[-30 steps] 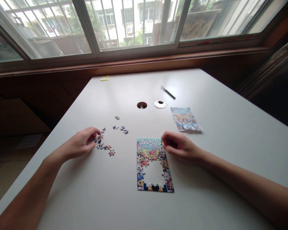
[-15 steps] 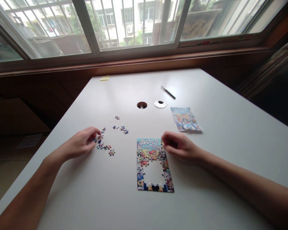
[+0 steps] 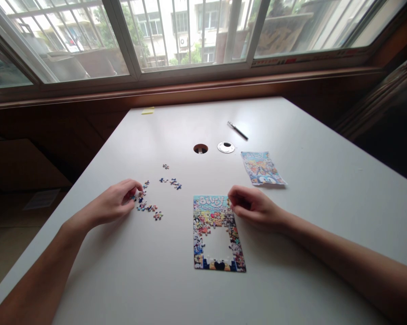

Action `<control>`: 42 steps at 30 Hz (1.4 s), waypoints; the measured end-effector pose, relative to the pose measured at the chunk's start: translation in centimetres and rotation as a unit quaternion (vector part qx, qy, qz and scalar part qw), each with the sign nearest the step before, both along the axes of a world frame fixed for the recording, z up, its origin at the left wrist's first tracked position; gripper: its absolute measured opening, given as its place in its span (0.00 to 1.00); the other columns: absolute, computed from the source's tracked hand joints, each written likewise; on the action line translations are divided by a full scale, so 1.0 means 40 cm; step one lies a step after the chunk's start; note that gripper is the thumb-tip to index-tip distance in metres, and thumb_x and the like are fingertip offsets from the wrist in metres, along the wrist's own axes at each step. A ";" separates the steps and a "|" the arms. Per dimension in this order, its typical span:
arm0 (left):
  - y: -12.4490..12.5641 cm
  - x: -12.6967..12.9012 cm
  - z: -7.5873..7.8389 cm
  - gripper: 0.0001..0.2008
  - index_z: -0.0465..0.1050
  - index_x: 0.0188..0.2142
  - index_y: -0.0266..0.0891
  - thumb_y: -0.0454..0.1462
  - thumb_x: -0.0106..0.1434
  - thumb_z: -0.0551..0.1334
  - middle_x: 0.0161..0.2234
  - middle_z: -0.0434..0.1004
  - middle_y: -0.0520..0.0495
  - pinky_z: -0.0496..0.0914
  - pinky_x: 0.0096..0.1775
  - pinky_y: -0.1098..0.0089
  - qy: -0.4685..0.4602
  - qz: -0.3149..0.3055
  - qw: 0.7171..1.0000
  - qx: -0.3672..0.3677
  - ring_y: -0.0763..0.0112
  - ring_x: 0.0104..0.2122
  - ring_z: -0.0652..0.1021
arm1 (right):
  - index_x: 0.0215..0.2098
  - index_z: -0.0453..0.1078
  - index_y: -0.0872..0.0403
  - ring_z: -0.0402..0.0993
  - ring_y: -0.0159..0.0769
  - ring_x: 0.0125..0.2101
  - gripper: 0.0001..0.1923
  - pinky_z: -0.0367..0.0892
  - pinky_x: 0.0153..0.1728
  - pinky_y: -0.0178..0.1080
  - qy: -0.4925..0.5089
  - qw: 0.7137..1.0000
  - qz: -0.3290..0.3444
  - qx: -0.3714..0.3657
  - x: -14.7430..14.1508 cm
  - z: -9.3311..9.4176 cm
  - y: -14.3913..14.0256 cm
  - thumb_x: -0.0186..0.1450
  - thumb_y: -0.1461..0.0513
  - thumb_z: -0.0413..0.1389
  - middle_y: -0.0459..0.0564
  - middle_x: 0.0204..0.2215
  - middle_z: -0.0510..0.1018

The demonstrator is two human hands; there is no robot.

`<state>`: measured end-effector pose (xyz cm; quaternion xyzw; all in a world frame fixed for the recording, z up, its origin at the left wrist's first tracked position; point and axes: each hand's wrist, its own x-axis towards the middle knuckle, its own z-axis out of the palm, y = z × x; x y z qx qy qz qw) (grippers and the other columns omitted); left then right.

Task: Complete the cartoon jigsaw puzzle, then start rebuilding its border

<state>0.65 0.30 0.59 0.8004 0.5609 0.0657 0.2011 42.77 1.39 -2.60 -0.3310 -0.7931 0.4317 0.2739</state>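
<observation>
A partly assembled jigsaw puzzle (image 3: 235, 230) lies flat, with colourful pieces around a bare white middle. My right hand (image 3: 252, 204) rests at its upper right edge, fingers curled and closed; whatever they may hold is hidden. To the left, my left hand (image 3: 117, 198) reaches over loose puzzle pieces (image 3: 142, 204), its bent fingers apart from the thumb. Its fingertips are among the nearest pieces, and I see none lifted. Farther off lie a small joined cluster (image 3: 176, 183) and a single piece (image 3: 166, 166).
A creased picture sheet (image 3: 263, 168) lies behind my right hand. Beyond it are a black pen (image 3: 237, 130), a round metal cover (image 3: 226, 147) and an open cable hole (image 3: 200, 148) in the white table (image 3: 311, 180). Yellow tape (image 3: 148, 110) marks the far edge, below a barred window.
</observation>
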 end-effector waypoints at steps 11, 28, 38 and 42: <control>0.002 -0.001 0.000 0.16 0.69 0.45 0.41 0.35 0.56 0.56 0.36 0.72 0.48 0.67 0.34 0.71 -0.006 0.000 1.000 0.004 0.68 0.31 0.72 | 0.31 0.60 0.52 0.54 0.29 0.25 0.06 0.54 0.26 0.34 0.000 1.000 0.001 -0.002 0.001 -0.005 0.002 0.60 0.68 0.53 0.41 0.24 0.62; 0.001 -0.005 -0.002 0.15 0.68 0.45 0.41 0.34 0.58 0.56 0.37 0.70 0.49 0.67 0.35 0.72 -0.003 -0.003 1.000 0.002 0.69 0.32 0.71 | 0.31 0.60 0.52 0.53 0.29 0.25 0.07 0.53 0.26 0.34 0.000 1.000 0.004 -0.001 0.002 -0.005 0.000 0.60 0.69 0.52 0.41 0.24 0.61; -0.001 -0.005 -0.004 0.15 0.68 0.45 0.42 0.33 0.58 0.56 0.37 0.70 0.50 0.67 0.36 0.72 -0.001 -0.007 1.000 0.005 0.69 0.32 0.72 | 0.31 0.60 0.52 0.53 0.28 0.25 0.06 0.53 0.26 0.34 0.000 1.000 0.002 0.000 0.004 -0.004 -0.001 0.60 0.69 0.52 0.41 0.24 0.61; 0.001 -0.007 -0.003 0.15 0.68 0.46 0.42 0.33 0.57 0.56 0.37 0.70 0.50 0.67 0.35 0.72 -0.001 -0.009 1.000 0.007 0.70 0.32 0.72 | 0.31 0.60 0.52 0.53 0.28 0.25 0.06 0.53 0.26 0.34 -0.004 1.000 0.003 -0.001 0.005 -0.006 -0.001 0.61 0.69 0.52 0.41 0.24 0.61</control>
